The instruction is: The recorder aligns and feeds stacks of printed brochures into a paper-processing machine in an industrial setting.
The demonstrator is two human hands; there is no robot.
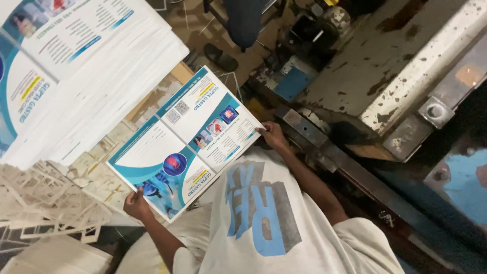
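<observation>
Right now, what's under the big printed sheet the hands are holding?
Under the printed sheet, pale cardboard offcuts and the person's white shirt show at its edges. Whatever lies beneath its middle is covered.

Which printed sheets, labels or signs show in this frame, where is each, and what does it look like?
Printed sheet: held between left hand and right hand; rectangular, white with teal and blue bands and small pictures.
Stack of sheets: upper left; tall white pile, same blue-and-white print on top.
Paper offcuts: lower left; thin white strips.
Machine: right; worn grey metal, no label readable.
</observation>
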